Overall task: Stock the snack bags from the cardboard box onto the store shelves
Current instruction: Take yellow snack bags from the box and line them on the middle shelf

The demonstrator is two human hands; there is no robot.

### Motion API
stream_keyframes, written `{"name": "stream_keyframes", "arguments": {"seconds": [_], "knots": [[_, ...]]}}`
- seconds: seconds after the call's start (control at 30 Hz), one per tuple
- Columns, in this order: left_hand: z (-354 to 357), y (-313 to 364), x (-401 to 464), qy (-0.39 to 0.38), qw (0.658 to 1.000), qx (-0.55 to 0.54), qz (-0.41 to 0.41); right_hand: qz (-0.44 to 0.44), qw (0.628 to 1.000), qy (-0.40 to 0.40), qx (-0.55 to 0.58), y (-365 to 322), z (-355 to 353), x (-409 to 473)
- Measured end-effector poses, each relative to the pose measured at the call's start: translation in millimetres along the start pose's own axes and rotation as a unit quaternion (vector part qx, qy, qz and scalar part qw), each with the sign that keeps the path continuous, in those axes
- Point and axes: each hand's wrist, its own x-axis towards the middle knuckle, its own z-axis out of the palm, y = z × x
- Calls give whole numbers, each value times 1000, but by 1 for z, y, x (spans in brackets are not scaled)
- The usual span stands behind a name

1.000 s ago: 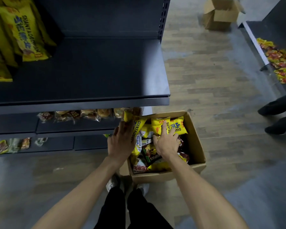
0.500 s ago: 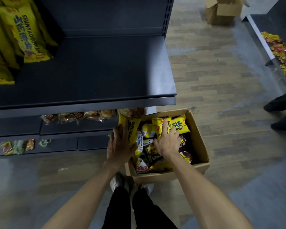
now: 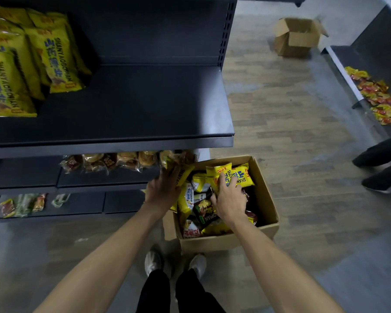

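An open cardboard box [image 3: 265,199] sits on the floor at my feet, filled with yellow and dark snack bags. My left hand [image 3: 161,189] grips a yellow snack bag [image 3: 183,175] at the box's left edge. My right hand [image 3: 229,198] is closed on other yellow snack bags [image 3: 242,176] near the box's far side. Above, the dark top shelf [image 3: 131,105] holds several matching yellow bags [image 3: 54,57] standing at its left; its right part is bare.
Wrapped pastries [image 3: 122,160] line the middle shelf, and small packets [image 3: 20,205] lie on the lowest one. A second open box [image 3: 297,37] stands far back on the wooden floor. Another person's legs and shoes [image 3: 382,170] are at the right, beside a shelf with red-yellow packets [image 3: 377,96].
Both hands stay in the box holding the yellow bags. My view has tilted up slightly, so more of the top shelf and its bags shows.
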Motion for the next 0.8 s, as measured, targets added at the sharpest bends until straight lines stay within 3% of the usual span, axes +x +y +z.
{"name": "stream_keyframes", "arguments": {"seconds": [0.17, 0.6, 0.8], "knots": [[-13, -13, -18, 61, 995, 31, 71, 1, 999, 30, 22, -9, -19, -14], [-91, -105, -93, 78, 992, 65, 79, 2, 993, 85, 81, -103, -78, -85], [-122, -165, -145, 129, 986, 76, 73, -42, 988, 129, 80, -167, -94, -127]]}}
